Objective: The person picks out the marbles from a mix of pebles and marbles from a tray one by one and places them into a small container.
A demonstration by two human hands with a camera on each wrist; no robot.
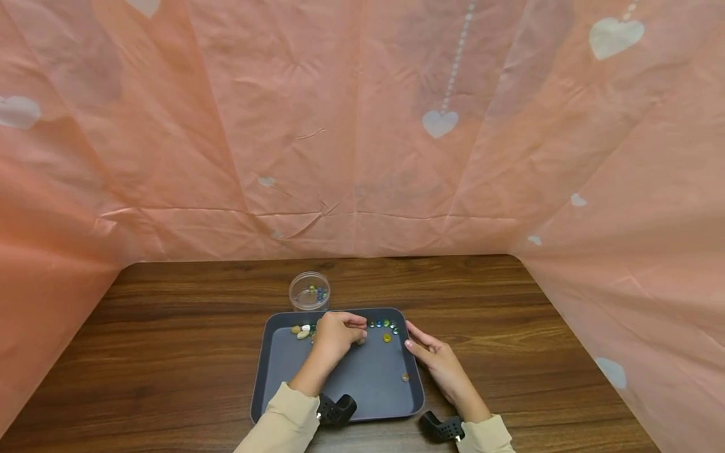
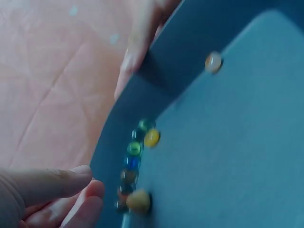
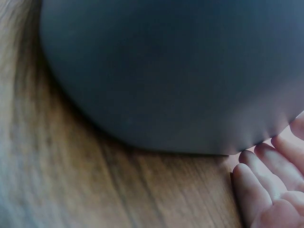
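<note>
the left hand (image 1: 333, 340) is over the upper middle of the tray (image 1: 370, 384), thumb and fingertips close together; i cannot tell if they pinch anything. at the left wrist view's lower middle, a tan stone (image 2: 139, 202) sits beside the marble row (image 2: 135, 148). the right hand (image 1: 444, 371), fingers fairly straight, touches the tray's right side. best, i judge: steady lightly there, work fingertips from above, lest neighbours roll.

Left fingers (image 1: 355, 319) apparently half-curled; right fingers (image 1: 422, 335) loosely extended
</note>
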